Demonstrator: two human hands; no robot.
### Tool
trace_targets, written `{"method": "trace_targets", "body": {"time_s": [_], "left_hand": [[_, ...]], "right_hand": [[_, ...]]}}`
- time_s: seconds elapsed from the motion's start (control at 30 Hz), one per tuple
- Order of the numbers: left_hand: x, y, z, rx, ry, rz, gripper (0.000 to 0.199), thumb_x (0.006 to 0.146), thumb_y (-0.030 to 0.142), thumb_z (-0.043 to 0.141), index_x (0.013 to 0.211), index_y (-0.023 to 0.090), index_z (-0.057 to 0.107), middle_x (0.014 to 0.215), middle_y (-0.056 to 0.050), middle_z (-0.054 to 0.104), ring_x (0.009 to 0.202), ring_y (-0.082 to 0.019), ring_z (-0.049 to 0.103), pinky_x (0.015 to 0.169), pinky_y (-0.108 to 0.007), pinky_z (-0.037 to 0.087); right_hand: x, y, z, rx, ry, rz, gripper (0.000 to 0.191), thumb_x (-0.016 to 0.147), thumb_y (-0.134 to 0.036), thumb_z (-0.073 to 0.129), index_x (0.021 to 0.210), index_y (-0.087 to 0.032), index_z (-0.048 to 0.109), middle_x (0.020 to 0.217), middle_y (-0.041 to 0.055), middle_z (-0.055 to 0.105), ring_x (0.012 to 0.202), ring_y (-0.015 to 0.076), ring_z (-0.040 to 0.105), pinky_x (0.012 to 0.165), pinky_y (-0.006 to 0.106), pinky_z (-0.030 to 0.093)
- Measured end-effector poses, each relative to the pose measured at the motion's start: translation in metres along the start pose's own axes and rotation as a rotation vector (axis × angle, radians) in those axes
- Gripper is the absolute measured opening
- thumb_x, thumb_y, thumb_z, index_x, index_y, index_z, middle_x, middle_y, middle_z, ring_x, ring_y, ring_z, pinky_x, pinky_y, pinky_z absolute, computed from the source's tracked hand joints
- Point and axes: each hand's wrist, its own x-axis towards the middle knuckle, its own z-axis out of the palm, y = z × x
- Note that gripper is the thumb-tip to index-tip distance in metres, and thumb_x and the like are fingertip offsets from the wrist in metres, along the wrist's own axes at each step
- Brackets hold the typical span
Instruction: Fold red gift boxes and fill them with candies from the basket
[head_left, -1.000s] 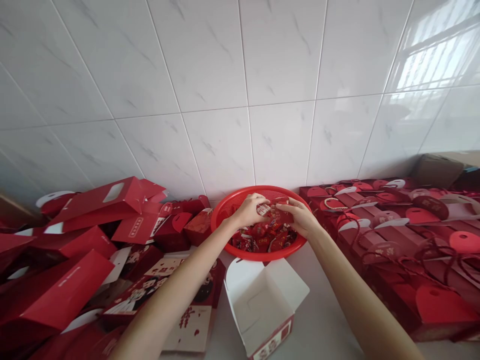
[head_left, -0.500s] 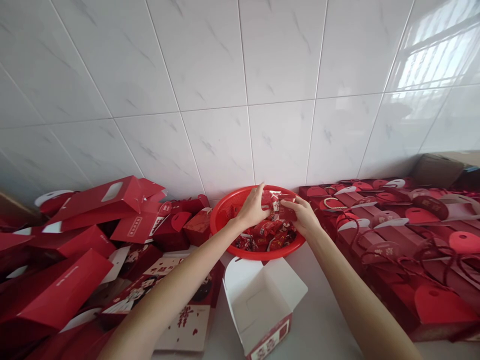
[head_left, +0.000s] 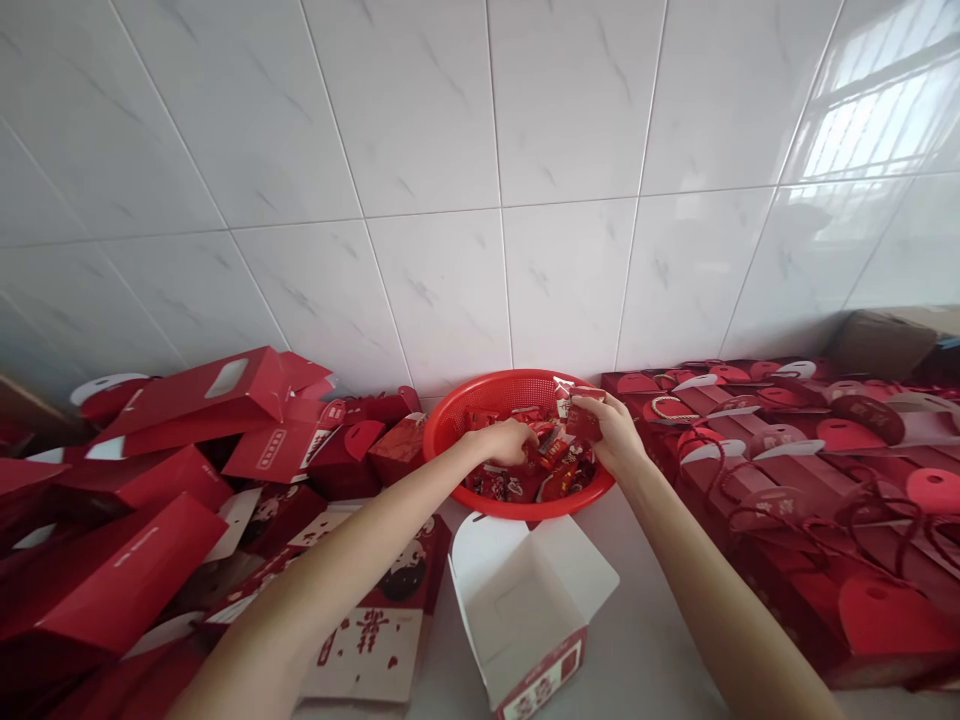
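Note:
A red plastic basket (head_left: 551, 512) with a perforated wall stands against the tiled wall, holding several small wrapped snack packets (head_left: 559, 480). My left hand (head_left: 504, 442) reaches down into it, fingers curled among the packets; what they grip, if anything, is hidden. Over the basket's right side, my right hand (head_left: 616, 432) pinches red and white snack packets (head_left: 581, 412) between thumb and fingers. Directly in front of the basket, an open gift box (head_left: 517, 610) shows its white inside, its flaps spread and nothing visible in it.
Red gift boxes (head_left: 135, 560) lie in a jumbled pile on the left, near a flat printed carton (head_left: 375, 650). Rows of closed red boxes (head_left: 787, 480) with cord handles fill the right. A brown cardboard box (head_left: 874, 350) stands at the back right.
My left hand has moved away from the packets in my right hand, down and slightly left into the basket. My right hand keeps hold of its packets and has shifted slightly right.

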Motion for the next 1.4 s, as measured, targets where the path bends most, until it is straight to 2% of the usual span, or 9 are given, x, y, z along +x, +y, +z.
{"method": "trace_targets", "body": {"time_s": [0.13,0.3,0.43,0.5,0.77,1.0,1.13,1.27,1.4], "left_hand": [[0.009,0.014,-0.001,0.006,0.019,0.021,0.033,0.070,0.016,0.068,0.101,0.024,0.072,0.096,-0.005,0.074,0.094,-0.028,0.068,0.082,-0.033,0.051],[0.018,0.028,0.007,-0.010,0.011,0.010,0.041,0.054,0.013,0.079,0.094,0.022,0.071,0.079,-0.005,0.070,0.082,-0.032,0.067,0.076,-0.038,0.051],[0.021,0.026,0.017,-0.036,0.022,0.000,0.018,0.056,0.007,0.072,0.067,0.020,0.066,0.067,-0.005,0.065,0.080,-0.032,0.067,0.077,-0.040,0.050],[0.022,0.020,0.018,-0.078,0.009,0.014,0.016,0.057,0.006,0.069,0.061,0.021,0.065,0.064,-0.003,0.064,0.077,-0.029,0.066,0.076,-0.037,0.050],[0.013,-0.004,-0.001,-0.327,0.012,0.051,0.021,0.066,0.013,0.069,0.084,0.020,0.077,0.079,-0.001,0.074,0.077,-0.022,0.067,0.071,-0.029,0.050],[-0.019,-0.010,-0.011,-0.598,0.167,0.157,0.034,0.085,0.021,0.058,0.116,0.013,0.069,0.115,-0.010,0.073,0.100,-0.020,0.067,0.086,-0.029,0.051],[-0.045,-0.010,-0.013,-0.850,0.255,0.186,0.037,0.083,0.026,0.064,0.119,0.016,0.067,0.098,-0.006,0.075,0.088,-0.018,0.068,0.083,-0.031,0.052],[-0.080,0.003,-0.019,-0.969,0.279,0.259,0.036,0.083,0.025,0.068,0.119,0.018,0.067,0.090,-0.002,0.072,0.082,-0.015,0.066,0.083,-0.032,0.052],[-0.120,0.025,-0.021,-0.921,0.197,0.331,0.034,0.085,0.023,0.068,0.118,0.018,0.068,0.094,-0.003,0.072,0.082,-0.013,0.065,0.081,-0.029,0.051]], "right_hand": [[-0.001,0.000,0.000,-0.007,0.011,-0.024,0.022,0.050,-0.018,0.079,0.069,-0.018,0.067,0.061,-0.0018,0.068,0.057,0.0135,0.063,0.055,0.024,0.051],[-0.001,0.001,0.000,-0.026,-0.011,-0.042,0.024,0.051,-0.018,0.079,0.072,-0.019,0.067,0.063,-0.0020,0.068,0.059,0.0149,0.063,0.057,0.027,0.052],[-0.001,0.000,0.000,-0.043,-0.026,-0.049,0.024,0.052,-0.018,0.078,0.073,-0.020,0.067,0.063,-0.0021,0.067,0.058,0.0157,0.063,0.056,0.028,0.051],[-0.002,0.000,0.000,-0.046,-0.026,-0.048,0.024,0.052,-0.018,0.078,0.072,-0.020,0.067,0.062,-0.0023,0.067,0.058,0.0156,0.063,0.055,0.027,0.051],[-0.005,-0.002,0.001,-0.050,-0.017,-0.036,0.022,0.050,-0.019,0.080,0.068,-0.020,0.068,0.063,-0.0020,0.068,0.059,0.0148,0.062,0.054,0.026,0.051],[-0.004,-0.003,0.001,-0.028,-0.048,-0.022,0.028,0.050,-0.018,0.081,0.076,-0.021,0.071,0.067,-0.0009,0.071,0.063,0.0171,0.066,0.057,0.027,0.054],[-0.008,-0.009,0.004,-0.034,-0.113,0.018,0.025,0.052,-0.017,0.081,0.075,-0.019,0.071,0.068,0.0006,0.072,0.062,0.0165,0.067,0.060,0.027,0.055],[-0.019,-0.022,0.010,-0.067,-0.215,0.041,0.022,0.052,-0.017,0.081,0.072,-0.018,0.070,0.068,0.0011,0.072,0.061,0.0165,0.066,0.059,0.028,0.054],[-0.037,-0.037,0.018,-0.130,-0.404,-0.013,0.027,0.056,-0.022,0.083,0.082,-0.017,0.074,0.074,0.0013,0.073,0.066,0.0158,0.067,0.063,0.026,0.053]]}}
